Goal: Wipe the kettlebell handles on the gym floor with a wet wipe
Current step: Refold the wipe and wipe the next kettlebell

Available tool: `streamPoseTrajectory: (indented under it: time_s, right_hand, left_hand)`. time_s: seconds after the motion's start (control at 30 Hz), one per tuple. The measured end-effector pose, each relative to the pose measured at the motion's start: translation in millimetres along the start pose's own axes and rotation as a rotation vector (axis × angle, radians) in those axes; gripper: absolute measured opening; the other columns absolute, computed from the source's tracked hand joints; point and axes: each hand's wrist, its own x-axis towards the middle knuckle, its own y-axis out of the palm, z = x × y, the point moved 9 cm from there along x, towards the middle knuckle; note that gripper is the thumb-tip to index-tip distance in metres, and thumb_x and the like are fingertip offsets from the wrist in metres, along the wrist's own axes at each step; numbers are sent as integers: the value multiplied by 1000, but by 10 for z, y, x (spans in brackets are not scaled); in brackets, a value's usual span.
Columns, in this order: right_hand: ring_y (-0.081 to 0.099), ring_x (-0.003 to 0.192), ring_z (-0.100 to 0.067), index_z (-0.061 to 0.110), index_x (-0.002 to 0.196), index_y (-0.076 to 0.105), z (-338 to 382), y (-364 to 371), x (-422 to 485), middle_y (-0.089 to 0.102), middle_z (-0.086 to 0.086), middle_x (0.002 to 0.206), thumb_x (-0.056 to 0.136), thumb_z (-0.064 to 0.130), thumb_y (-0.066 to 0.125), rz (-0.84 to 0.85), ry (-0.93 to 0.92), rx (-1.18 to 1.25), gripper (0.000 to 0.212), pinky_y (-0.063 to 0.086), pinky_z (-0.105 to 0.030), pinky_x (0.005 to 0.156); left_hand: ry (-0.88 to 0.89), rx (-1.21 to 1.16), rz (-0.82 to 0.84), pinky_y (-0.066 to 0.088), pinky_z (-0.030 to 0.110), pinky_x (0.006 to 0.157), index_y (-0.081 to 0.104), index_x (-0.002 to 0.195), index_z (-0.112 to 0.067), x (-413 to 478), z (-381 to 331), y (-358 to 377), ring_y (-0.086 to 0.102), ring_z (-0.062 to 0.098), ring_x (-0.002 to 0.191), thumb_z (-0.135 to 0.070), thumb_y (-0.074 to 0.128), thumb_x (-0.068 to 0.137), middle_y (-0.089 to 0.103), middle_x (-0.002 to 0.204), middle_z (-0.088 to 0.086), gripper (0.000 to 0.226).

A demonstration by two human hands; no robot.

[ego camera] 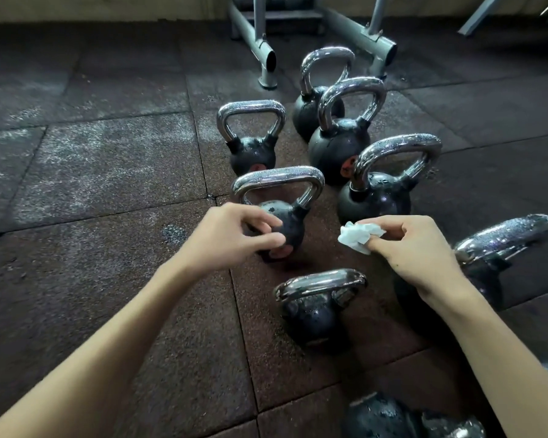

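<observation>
Several black kettlebells with chrome handles stand on the rubber gym floor (108, 172). My right hand (415, 248) pinches a crumpled white wet wipe (358, 235) between thumb and fingers, held just right of the nearest middle kettlebell (285, 216). My left hand (231, 235) hovers in front of that kettlebell's black body, fingers apart and curled, holding nothing. Its chrome handle (279, 178) is above both hands and untouched. Another kettlebell (317, 298) stands between my forearms. One more kettlebell (500, 245) lies partly behind my right wrist.
Grey metal rack legs (257, 49) stand at the back, behind the farthest kettlebells (326, 86). The floor tiles to the left carry whitish dust patches. Two more kettlebells (389, 415) sit at the bottom edge by my right forearm.
</observation>
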Motion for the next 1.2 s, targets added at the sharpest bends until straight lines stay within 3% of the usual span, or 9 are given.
streamPoseTrajectory:
  time_s: [0.1,0.17,0.27,0.43,0.6,0.87,0.93,1.03,1.2]
  right_hand:
    - [71,90,-2,37,95,83,115,-10,202,78,22,88,82,20,80,0,-36,6,22,57,-32,83]
    - [68,83,3,37,95,83,225,-37,331,77,24,87,82,22,82,-3,-52,-7,20,50,-23,74]
    - [64,78,7,38,96,83,423,-39,544,76,24,86,83,23,80,-20,-85,-45,19,43,-13,70]
    - [64,74,8,32,99,83,766,57,896,70,26,77,85,20,79,-61,-151,-126,19,41,-2,63]
    - [57,74,22,26,100,83,988,384,1228,70,20,80,85,17,78,-87,-213,-243,18,36,3,70]
    - [54,71,4,17,83,78,998,722,1266,60,6,83,88,29,79,-26,-176,-422,13,36,-8,64]
    - [55,74,5,28,83,74,1125,780,1212,58,5,90,88,25,78,79,-182,-468,7,37,-7,69]
    - [55,72,0,47,103,69,1191,838,1164,57,6,101,91,14,73,261,-153,-555,36,38,-6,70]
    - [52,68,3,32,134,68,1213,840,1259,58,11,96,90,15,78,320,-116,-624,49,36,-5,69]
  left_hand:
    - [13,61,-224,36,6,58,80,100,-34,238,35,-379,52,-14,56,-39,87,80,76,90,-11,22]
    - [13,170,-283,49,22,75,79,104,-38,403,-30,-520,60,-7,77,-44,88,77,73,95,-13,29]
    - [-43,350,-236,54,35,86,77,111,-41,654,-131,-547,64,12,98,-53,86,74,71,105,-13,40]
    - [-63,514,-129,51,36,93,75,115,-45,1028,-223,-579,60,13,120,-61,86,69,71,119,-19,49]
    - [-35,453,86,50,23,70,77,89,-54,1419,-45,-537,66,-10,86,-64,89,63,69,72,-34,31]
    - [16,300,317,54,23,79,79,79,-45,1721,139,-365,65,-15,78,-59,93,58,69,66,-34,29]
    - [22,277,360,56,25,81,78,77,-47,1780,175,-349,67,-12,81,-60,93,56,70,66,-32,28]
    - [26,230,388,58,30,83,77,73,-49,1831,204,-308,70,-3,85,-59,94,52,73,69,-25,29]
    - [-27,135,427,58,30,80,77,71,-47,1846,314,-249,71,2,85,-56,96,51,75,74,-20,29]
